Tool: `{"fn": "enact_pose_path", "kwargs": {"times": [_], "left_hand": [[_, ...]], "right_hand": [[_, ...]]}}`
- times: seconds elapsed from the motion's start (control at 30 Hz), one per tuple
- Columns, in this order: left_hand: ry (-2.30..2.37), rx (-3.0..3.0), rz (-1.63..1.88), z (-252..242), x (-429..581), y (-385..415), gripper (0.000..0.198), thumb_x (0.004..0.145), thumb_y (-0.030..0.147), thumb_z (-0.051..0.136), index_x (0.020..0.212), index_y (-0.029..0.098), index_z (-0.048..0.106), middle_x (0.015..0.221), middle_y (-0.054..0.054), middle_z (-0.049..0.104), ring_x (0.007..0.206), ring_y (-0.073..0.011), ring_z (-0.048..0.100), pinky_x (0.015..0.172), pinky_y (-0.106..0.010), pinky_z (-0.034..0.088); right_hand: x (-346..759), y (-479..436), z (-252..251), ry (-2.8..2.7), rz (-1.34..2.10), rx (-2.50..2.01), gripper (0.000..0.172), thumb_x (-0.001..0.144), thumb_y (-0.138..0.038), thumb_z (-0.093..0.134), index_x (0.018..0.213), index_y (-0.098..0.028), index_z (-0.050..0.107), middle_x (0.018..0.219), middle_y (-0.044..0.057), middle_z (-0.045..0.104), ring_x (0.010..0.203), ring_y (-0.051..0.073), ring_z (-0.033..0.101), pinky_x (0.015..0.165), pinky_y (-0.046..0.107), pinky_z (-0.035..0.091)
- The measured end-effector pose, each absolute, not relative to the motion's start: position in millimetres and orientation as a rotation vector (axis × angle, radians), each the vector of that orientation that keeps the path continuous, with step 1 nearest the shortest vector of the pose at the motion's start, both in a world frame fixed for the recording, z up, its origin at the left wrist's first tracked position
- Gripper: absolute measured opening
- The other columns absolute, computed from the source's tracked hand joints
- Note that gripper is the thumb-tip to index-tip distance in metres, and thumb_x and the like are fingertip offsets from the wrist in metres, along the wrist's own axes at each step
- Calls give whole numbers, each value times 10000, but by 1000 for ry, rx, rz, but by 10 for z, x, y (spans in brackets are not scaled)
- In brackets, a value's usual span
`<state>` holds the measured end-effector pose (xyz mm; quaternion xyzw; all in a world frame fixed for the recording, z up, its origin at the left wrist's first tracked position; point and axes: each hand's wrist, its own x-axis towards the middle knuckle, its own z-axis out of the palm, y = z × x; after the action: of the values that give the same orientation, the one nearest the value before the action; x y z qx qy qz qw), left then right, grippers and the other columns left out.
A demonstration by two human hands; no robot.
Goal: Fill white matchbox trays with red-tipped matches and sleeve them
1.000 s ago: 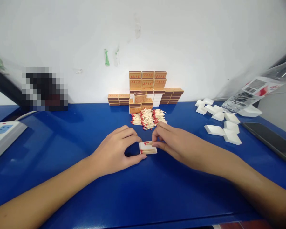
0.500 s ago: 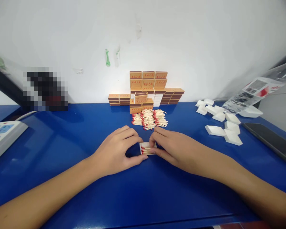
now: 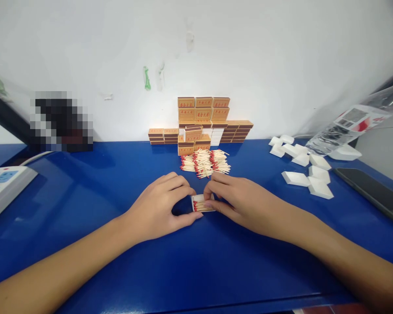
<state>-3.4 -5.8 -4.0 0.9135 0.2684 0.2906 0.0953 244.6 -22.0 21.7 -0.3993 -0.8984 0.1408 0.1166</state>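
Observation:
A small white matchbox tray [image 3: 199, 197] lies on the blue table, with red-headed matches [image 3: 198, 206] along its near side. My left hand [image 3: 165, 205] grips the tray's left end between thumb and forefinger. Thumb and forefinger of my right hand [image 3: 234, 198] are closed over the matches at the tray's right part, hiding some of them. Just beyond my hands is a pile of loose matches [image 3: 205, 163]. Behind that pile, matchboxes [image 3: 203, 114] are stacked against the wall, one box [image 3: 193, 133] resting at an angle on the front ones.
Several white empty trays [image 3: 294, 179] are scattered at the right, by a plastic bottle [image 3: 350, 122] and a black phone [image 3: 373, 192]. At the left edge stands a power strip [image 3: 9, 187], with a pixelated dark object [image 3: 63, 122] behind it.
My right thumb and fingers have shifted slightly up and left within the tray. My left hand keeps its hold on the tray; the stack and pile look the same.

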Motion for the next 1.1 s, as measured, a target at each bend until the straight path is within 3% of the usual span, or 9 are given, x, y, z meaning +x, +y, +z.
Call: {"fn": "enact_pose_path", "kwargs": {"times": [0.27,0.4,0.47,0.63,0.87,1.1], "left_hand": [[798,2694,846,-27,-32,-55,230,926,346,793,1031,151,729,1018,-84,730,916,-234,653,849,-411,554],[815,2687,817,-35,-43,-51,240,923,361,798,1055,169,736,1016,-75,732,917,-232,648,859,-407,551],[818,2686,810,-38,-47,-50,235,929,363,792,1054,171,739,1019,-76,732,916,-233,649,857,-404,550],[819,2685,806,-38,-49,-51,227,933,368,785,1053,180,742,1023,-76,732,923,-238,648,872,-412,551],[807,2688,807,-39,-46,-51,242,929,362,791,1064,166,749,1020,-77,729,927,-237,643,876,-421,553],[802,2691,816,-42,-59,-54,260,932,371,788,1073,156,752,1013,-78,726,919,-234,639,868,-423,554]], "right_hand": [[2476,-182,241,-2581,461,-1125,155,1072,-236,568,1014,-203,708,1006,46,666,796,163,637,706,304,470],[2625,-3,189,-2424,267,-1173,107,1040,-233,610,979,-205,693,880,34,636,793,183,612,694,304,450],[2702,101,126,-2391,188,-1190,97,1043,-217,593,1046,-199,688,934,47,634,780,181,598,704,316,459],[2729,264,-11,-2477,98,-1082,267,1076,-166,466,1268,-195,649,1092,100,576,860,206,594,789,365,512],[2618,348,-51,-2502,31,-991,395,1042,-78,370,1306,-192,641,1141,140,557,1003,252,589,862,410,540],[2889,326,108,-2397,31,-1235,51,957,-225,615,974,-202,657,986,75,584,837,226,607,768,379,496]]}}
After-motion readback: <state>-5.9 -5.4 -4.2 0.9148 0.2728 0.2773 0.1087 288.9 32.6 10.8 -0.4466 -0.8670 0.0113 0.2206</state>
